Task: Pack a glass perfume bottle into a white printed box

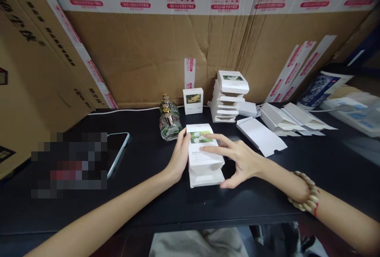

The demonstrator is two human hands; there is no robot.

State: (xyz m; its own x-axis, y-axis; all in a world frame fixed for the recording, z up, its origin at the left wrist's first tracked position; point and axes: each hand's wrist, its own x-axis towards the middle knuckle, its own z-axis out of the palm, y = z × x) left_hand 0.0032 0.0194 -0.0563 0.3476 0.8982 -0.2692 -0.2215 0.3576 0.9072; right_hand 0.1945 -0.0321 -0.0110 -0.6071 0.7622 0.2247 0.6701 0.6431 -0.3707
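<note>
In front of me on the black table lies a white box (206,155) printed with a white-flower picture, on top of what looks like another white box (207,178) with its near end open. My left hand (180,155) grips the upper box along its left side, with some of its fingers hidden. Across the top, the spread fingers of my right hand (237,156) touch the printed face, its thumb out near the lower right corner. Glass bottles (170,124) with gold caps stand just beyond my left hand.
Behind, a white box with a yellow-flower picture (193,102) stands upright beside a stack of white boxes (228,97). Unfolded white cartons (263,135) lie to the right. A phone (118,152) is at left. Cardboard walls (148,51) enclose the back and left.
</note>
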